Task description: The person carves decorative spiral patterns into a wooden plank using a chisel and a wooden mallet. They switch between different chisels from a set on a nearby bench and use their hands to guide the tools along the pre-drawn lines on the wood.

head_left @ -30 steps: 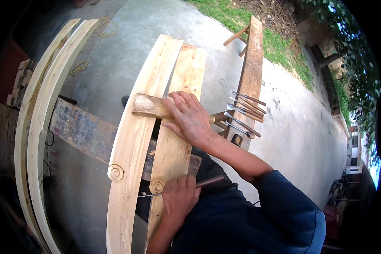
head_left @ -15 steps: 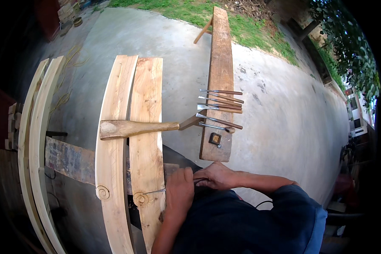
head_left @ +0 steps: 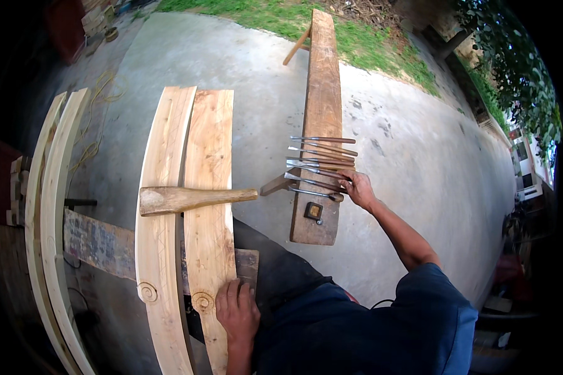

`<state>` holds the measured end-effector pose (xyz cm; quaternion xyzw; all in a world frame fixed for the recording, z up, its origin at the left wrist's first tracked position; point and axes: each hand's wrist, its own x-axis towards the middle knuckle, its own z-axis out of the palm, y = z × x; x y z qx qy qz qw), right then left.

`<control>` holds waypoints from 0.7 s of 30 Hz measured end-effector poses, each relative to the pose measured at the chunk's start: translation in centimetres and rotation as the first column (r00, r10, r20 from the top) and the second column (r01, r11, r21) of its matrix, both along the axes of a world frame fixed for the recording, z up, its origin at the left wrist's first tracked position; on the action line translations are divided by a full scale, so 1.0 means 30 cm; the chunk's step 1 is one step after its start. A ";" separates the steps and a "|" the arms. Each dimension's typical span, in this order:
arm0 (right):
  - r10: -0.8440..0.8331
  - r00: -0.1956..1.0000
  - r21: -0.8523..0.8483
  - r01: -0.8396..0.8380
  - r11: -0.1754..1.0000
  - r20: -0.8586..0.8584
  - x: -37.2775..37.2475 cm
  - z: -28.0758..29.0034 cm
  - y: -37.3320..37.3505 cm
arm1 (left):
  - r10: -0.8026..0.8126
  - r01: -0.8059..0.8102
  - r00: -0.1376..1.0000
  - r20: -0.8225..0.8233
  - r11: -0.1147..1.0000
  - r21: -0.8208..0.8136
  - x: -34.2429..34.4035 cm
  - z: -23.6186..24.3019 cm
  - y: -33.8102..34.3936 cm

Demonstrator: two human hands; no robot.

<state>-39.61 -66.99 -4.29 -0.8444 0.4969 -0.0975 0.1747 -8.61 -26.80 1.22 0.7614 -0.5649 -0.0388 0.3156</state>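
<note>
My right hand [head_left: 358, 189] is at the bench on the right, its fingers closed on the handle of a chisel in a row of several chisels [head_left: 322, 149] with metal blades and brown wooden handles. Their blades point left. My left hand [head_left: 238, 311] lies on the edge of a pale wooden board [head_left: 211, 134], fingers stretched out and holding no tool. Beside those fingertips is a carved spiral [head_left: 202, 301] in the board. A wooden mallet [head_left: 194, 199] rests across this board and a second board [head_left: 162, 137] to its left, which also bears a spiral [head_left: 147, 291].
The long narrow bench [head_left: 324, 81] also carries a small dark square box [head_left: 313, 210] near its close end. Two more long boards [head_left: 55, 187] stand at far left. A worn plank [head_left: 100, 240] runs under the work. A yellow cord [head_left: 91, 150] lies on the concrete floor.
My right hand has gone from beside my left hand out to the chisel row, taking the chisel from the spiral there. My left hand has let go of it and settled on the board.
</note>
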 end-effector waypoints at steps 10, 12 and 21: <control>0.052 0.991 -0.084 -0.063 0.995 -0.126 0.000 -0.087 -0.026 | 0.045 -0.045 0.999 0.020 0.999 -0.027 -0.001 -0.027 0.005; 0.040 0.980 -0.081 -0.057 0.995 -0.192 0.006 -0.088 -0.028 | 0.047 -0.046 0.999 0.025 0.999 -0.028 0.003 -0.034 0.005; 0.143 0.965 -0.094 -0.167 0.982 -0.220 0.023 -0.046 -0.029 | 0.050 -0.050 0.998 0.042 0.999 -0.006 0.003 -0.045 0.002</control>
